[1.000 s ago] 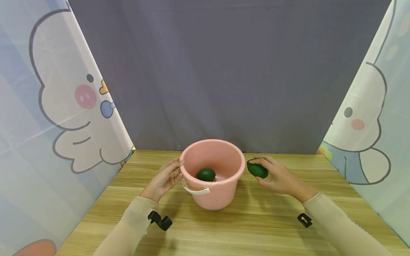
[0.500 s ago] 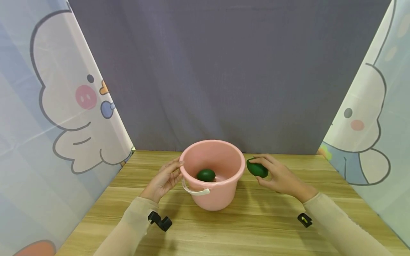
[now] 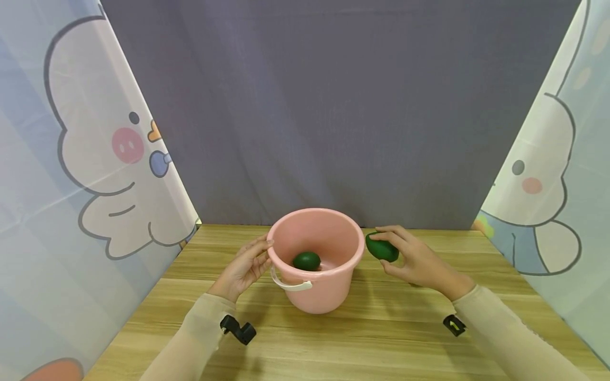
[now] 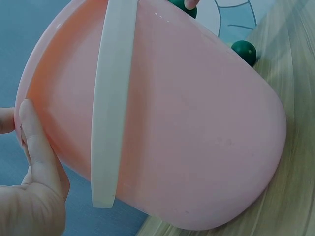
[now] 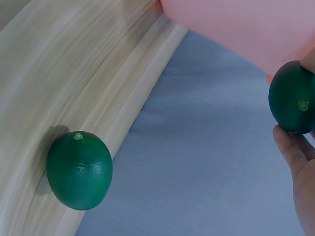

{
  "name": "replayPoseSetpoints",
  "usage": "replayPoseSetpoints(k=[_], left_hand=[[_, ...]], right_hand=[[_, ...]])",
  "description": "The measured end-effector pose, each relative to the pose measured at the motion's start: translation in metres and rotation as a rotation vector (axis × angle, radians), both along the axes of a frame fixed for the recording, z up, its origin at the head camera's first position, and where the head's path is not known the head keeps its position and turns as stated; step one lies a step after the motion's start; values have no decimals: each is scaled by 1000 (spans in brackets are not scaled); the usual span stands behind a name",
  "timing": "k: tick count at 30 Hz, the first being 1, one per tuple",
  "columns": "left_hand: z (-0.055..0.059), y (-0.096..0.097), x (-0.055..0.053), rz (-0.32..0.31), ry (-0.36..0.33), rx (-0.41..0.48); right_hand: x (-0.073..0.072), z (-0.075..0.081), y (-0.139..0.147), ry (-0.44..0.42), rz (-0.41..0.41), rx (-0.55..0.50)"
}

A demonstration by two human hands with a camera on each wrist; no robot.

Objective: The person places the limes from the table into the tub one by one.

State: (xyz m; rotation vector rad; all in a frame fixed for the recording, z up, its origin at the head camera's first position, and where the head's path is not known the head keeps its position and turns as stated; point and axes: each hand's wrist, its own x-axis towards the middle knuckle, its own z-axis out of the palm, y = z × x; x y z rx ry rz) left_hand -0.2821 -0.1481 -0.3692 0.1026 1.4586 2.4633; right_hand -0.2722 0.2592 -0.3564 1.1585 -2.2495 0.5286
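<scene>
A pink bucket stands upright on the wooden table, its white handle hanging down at the front left. My left hand pinches the bucket's left rim, with fingers on both sides of the wall in the left wrist view. A dark green lime lies on the bucket's floor. Just right of the rim, my right hand holds a second lime between thumb and fingertips, above the table. One more lime rests on the table in the right wrist view; the right hand mostly hides it from the head camera.
The wooden table ends at a grey cloth hanging behind the bucket. Printed cartoon curtains flank the table on both sides. A black strap device is on each wrist.
My right hand has risen very slightly with its lime, still beside the rim. The left hand and the bucket have stayed in place.
</scene>
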Motion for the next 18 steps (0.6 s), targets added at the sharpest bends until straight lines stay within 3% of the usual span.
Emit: replayPoseSetpoints(k=[9,18], left_hand=[[-1,0,-1,1,-3,-1],[-3,0,-2,5,-3,9]], right_hand=[[1,4,0,23,-16,12],[0,11,-1,51,25,6]])
